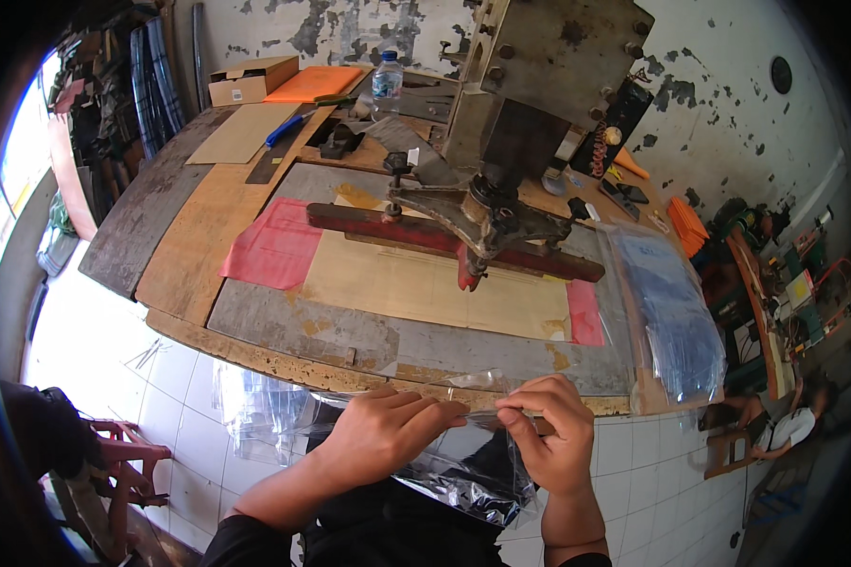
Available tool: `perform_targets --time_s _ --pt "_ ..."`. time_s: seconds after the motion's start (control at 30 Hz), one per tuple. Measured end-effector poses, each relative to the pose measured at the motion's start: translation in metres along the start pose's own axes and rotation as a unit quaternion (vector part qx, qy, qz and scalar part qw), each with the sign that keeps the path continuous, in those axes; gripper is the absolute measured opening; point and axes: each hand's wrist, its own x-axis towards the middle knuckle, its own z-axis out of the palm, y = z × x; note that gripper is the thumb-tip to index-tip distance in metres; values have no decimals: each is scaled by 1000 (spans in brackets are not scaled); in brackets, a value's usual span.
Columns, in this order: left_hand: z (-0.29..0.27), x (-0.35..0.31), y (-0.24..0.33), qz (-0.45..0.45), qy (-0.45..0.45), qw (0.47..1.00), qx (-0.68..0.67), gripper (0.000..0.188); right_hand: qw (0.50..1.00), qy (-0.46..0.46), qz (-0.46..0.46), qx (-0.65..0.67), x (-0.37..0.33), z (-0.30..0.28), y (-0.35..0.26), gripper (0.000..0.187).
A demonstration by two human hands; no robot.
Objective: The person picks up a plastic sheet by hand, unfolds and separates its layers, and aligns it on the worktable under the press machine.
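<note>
A clear plastic bag (463, 454) is pinched at its top edge between both hands, just below the tabletop (255, 359) edge. The left hand (388, 430) and right hand (553, 430) are closed on it, fingers (444, 411) meeting. The mouth appears to be being parted; steady opposite pulls would be needed. One stack of bags (676, 312) lies right of the press (520, 123).

A worn wooden workbench (189, 274) carries a press machine (529, 104), red sheet (276, 253), cardboard box (251, 80) and water bottle (387, 76).
</note>
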Motion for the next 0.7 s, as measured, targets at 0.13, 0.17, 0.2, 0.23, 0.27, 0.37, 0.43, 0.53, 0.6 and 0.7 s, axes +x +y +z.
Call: perform_targets --time_s 0.13,0.17,0.2,0.23,0.27,0.37,0.43,0.53,0.6,0.7 --pt "0 0 0 -1 -3 1000 4 24 1000 5 6 17 0 2 0 9" --pt "0 0 0 1 -7 1000 11 25 1000 7 10 25 0 2 0 8" --pt "0 0 0 4 -12 1000 19 26 1000 7 11 25 0 2 3 8" --pt "0 1 0 3 -12 1000 19 26 999 3 0 40 1 4 7 7" --pt "-1 2 1 5 -8 999 31 26 998 -1 -11 57 2 6 13 6" --pt "-4 -1 2 -15 -34 997 68 26 974 79 115 179 -15 16 36 10" --pt "-12 -3 2 -40 -63 992 97 27 953 110 144 244 -18 17 53 15" --pt "-24 2 -2 -83 -64 984 144 12 952 195 106 212 -27 9 93 16" --pt "-25 2 -21 -72 -51 985 151 11 954 192 102 208 -32 11 104 19" --pt "-21 3 -53 -61 -29 984 164 5 956 195 122 180 -39 10 124 23"
